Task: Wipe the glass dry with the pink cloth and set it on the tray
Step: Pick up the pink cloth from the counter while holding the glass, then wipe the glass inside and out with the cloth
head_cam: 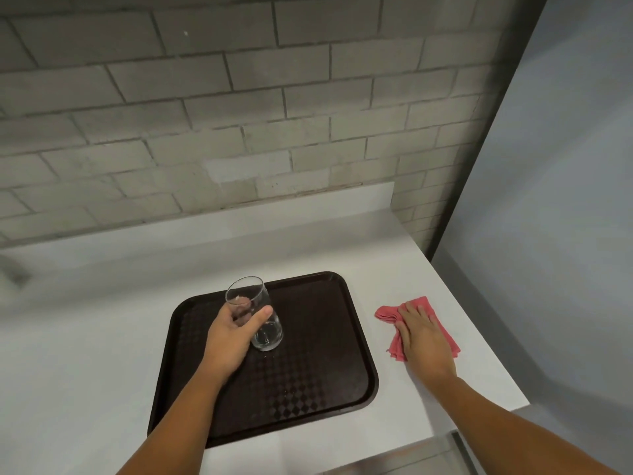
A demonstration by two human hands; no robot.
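glass (255, 313) gripped by left hand (228, 341) on tray (318, 371), clear of its edges.

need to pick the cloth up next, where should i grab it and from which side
Probably at the bunched folds on the cloth's far left corner, coming from above. The cloth lies flat on the counter right of the tray, under the flat right hand; only that raised, wrinkled corner gives fingers something to pinch. The left hand is busy holding the glass.
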